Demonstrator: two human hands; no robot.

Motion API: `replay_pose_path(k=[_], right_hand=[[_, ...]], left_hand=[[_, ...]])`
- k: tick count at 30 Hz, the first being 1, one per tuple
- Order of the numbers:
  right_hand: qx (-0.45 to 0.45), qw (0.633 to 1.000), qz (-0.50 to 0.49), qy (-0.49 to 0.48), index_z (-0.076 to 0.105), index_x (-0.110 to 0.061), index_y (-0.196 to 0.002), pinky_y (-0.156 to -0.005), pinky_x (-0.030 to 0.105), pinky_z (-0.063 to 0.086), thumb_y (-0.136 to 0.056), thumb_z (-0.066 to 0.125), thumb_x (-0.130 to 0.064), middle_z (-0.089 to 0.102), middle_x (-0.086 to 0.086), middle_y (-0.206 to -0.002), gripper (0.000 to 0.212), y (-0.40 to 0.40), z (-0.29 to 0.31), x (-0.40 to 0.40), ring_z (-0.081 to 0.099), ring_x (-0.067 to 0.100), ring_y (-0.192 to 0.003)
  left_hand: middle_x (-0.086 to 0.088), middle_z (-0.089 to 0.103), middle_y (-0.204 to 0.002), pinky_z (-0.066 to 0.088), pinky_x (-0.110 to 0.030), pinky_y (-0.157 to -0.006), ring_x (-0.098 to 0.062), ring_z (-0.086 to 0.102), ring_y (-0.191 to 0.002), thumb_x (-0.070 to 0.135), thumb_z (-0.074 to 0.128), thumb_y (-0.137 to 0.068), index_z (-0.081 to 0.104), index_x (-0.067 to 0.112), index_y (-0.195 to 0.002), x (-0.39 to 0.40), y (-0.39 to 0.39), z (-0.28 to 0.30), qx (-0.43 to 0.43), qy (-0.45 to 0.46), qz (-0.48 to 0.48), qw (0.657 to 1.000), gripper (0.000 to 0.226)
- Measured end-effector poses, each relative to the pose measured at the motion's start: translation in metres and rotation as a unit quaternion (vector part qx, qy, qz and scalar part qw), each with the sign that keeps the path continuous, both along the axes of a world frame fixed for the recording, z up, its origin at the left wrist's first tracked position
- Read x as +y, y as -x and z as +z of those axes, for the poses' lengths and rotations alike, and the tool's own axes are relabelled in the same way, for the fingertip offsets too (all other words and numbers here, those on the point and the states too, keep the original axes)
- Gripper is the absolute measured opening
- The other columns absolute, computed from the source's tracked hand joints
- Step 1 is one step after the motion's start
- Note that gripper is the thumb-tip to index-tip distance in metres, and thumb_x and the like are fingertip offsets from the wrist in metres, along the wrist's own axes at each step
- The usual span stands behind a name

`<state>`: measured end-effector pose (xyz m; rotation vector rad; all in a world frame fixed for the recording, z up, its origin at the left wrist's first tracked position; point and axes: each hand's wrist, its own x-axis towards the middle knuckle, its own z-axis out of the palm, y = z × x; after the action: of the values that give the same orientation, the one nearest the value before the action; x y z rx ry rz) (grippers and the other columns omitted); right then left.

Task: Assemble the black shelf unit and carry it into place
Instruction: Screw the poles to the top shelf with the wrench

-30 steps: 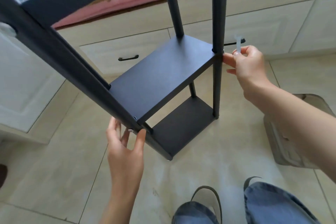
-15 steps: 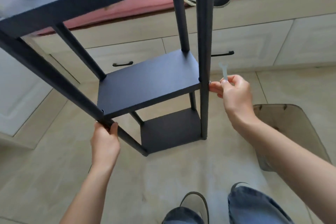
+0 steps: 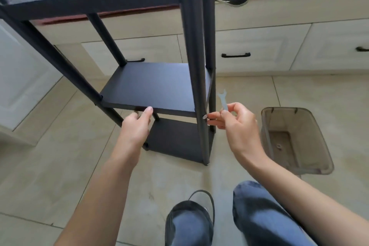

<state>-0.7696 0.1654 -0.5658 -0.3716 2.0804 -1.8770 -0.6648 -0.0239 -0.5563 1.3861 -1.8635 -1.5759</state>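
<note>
Since half a second ago, the left hand (image 3: 137,126) has been shifted off the slanting front post and brought to the front edge of the middle board (image 3: 153,88); the view has also dropped closer. Its fingers are curled under that edge with the thumb laid on top, presumably so the board is steadied while the joint is worked. The black shelf unit (image 3: 191,50) is stood upright on the tiled floor (image 3: 60,146), just before the cream drawers (image 3: 259,52). At the near right post, a screw head (image 3: 204,117) is met by the fingertips of the right hand (image 3: 237,124). A small flat spanner (image 3: 223,100) is pinched by the same hand, its jaw end pointing up, probably kept ready for tightening. Further right, a clear plastic bin (image 3: 295,142) is seen on the floor, a small part lying inside.
</note>
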Motion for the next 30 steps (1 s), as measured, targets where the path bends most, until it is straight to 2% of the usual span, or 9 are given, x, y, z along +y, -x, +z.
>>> replay_pose_path(k=[1,4,7,12,14,19,22,26,30], right_hand=[[0.000,1.000,0.016,-0.003,0.058,-0.013,-0.096,-0.086,0.045,0.056,-0.101,0.044,-0.016,0.076,-0.007,-0.080,0.014,-0.004,0.001,0.001,0.073,0.008,-0.079],[-0.012,0.997,0.079,0.001,0.057,-0.008,-0.096,-0.081,0.042,0.058,-0.099,0.046,-0.012,0.077,-0.002,-0.080,0.013,-0.016,0.003,0.002,0.074,0.011,-0.076],[-0.034,0.991,0.129,0.014,0.057,-0.011,-0.092,-0.076,0.038,0.058,-0.099,0.046,-0.010,0.077,0.003,-0.077,0.012,-0.019,0.004,0.003,0.074,0.015,-0.076],[-0.040,0.989,0.140,-0.020,0.060,-0.011,-0.091,-0.074,0.034,0.055,-0.097,0.052,-0.012,0.076,0.002,-0.074,0.010,-0.015,-0.010,0.011,0.069,0.019,-0.075],[-0.041,0.988,0.145,-0.034,0.063,-0.013,-0.088,-0.071,0.031,0.051,-0.095,0.056,-0.013,0.075,0.000,-0.075,0.010,-0.014,-0.017,0.011,0.066,0.013,-0.071],[-0.046,0.988,0.141,-0.054,0.068,-0.016,-0.083,-0.078,0.043,0.054,-0.092,0.062,-0.014,0.074,-0.002,-0.070,0.011,-0.009,-0.029,0.008,0.064,0.016,-0.072],[-0.059,0.984,0.164,-0.046,0.073,-0.019,-0.086,-0.078,0.036,0.055,-0.091,0.063,-0.012,0.074,-0.002,-0.071,0.013,-0.010,-0.034,0.006,0.067,0.013,-0.074],[-0.125,0.977,0.168,0.049,0.076,-0.023,-0.087,-0.062,0.019,0.050,-0.092,0.061,-0.009,0.073,-0.002,-0.073,0.022,-0.005,-0.039,0.003,0.059,0.002,-0.064],[-0.172,0.968,0.160,0.091,0.078,-0.025,-0.089,-0.061,0.017,0.048,-0.094,0.061,-0.011,0.072,-0.004,-0.075,0.022,0.002,-0.051,-0.002,0.056,0.003,-0.066]], left_hand=[[0.003,0.066,-0.116,0.043,-0.043,-0.110,-0.019,0.062,-0.117,0.040,0.049,-0.105,0.058,0.018,-0.117,0.013,0.002,0.004,0.052,-0.056,-0.005,0.997,0.027],[-0.008,0.074,-0.116,0.047,-0.036,-0.098,-0.021,0.071,-0.109,0.048,0.039,-0.106,0.063,0.013,-0.124,0.044,0.002,0.005,0.135,-0.177,-0.053,0.973,0.045],[-0.015,0.074,-0.106,0.050,-0.040,-0.098,-0.026,0.072,-0.102,0.046,0.041,-0.105,0.075,0.012,-0.099,0.060,-0.005,-0.001,0.175,-0.225,-0.066,0.956,0.049],[-0.004,0.070,-0.086,0.047,-0.042,-0.101,-0.022,0.067,-0.096,0.028,0.054,-0.097,0.076,0.022,-0.075,0.066,-0.009,-0.012,0.231,-0.226,-0.070,0.944,0.031],[-0.003,0.070,-0.085,0.047,-0.040,-0.099,-0.021,0.067,-0.095,0.029,0.057,-0.093,0.077,0.022,-0.074,0.066,-0.008,-0.015,0.238,-0.225,-0.069,0.942,0.028],[-0.005,0.073,-0.092,0.055,-0.033,-0.090,-0.019,0.070,-0.094,0.029,0.058,-0.086,0.077,0.021,-0.079,0.063,-0.008,-0.022,0.263,-0.210,-0.082,0.938,0.022],[-0.007,0.074,-0.097,0.058,-0.031,-0.089,-0.020,0.070,-0.098,0.027,0.057,-0.087,0.077,0.020,-0.081,0.061,-0.008,-0.025,0.271,-0.213,-0.098,0.933,0.022],[-0.004,0.072,-0.089,0.055,-0.033,-0.088,-0.018,0.069,-0.089,0.022,0.055,-0.085,0.074,0.020,-0.076,0.061,-0.005,-0.025,0.270,-0.210,-0.085,0.936,0.022],[-0.010,0.064,-0.091,0.048,-0.038,-0.095,-0.025,0.063,-0.094,0.020,0.057,-0.082,0.066,0.013,-0.080,0.058,-0.003,-0.027,0.279,-0.203,-0.061,0.937,0.011]])
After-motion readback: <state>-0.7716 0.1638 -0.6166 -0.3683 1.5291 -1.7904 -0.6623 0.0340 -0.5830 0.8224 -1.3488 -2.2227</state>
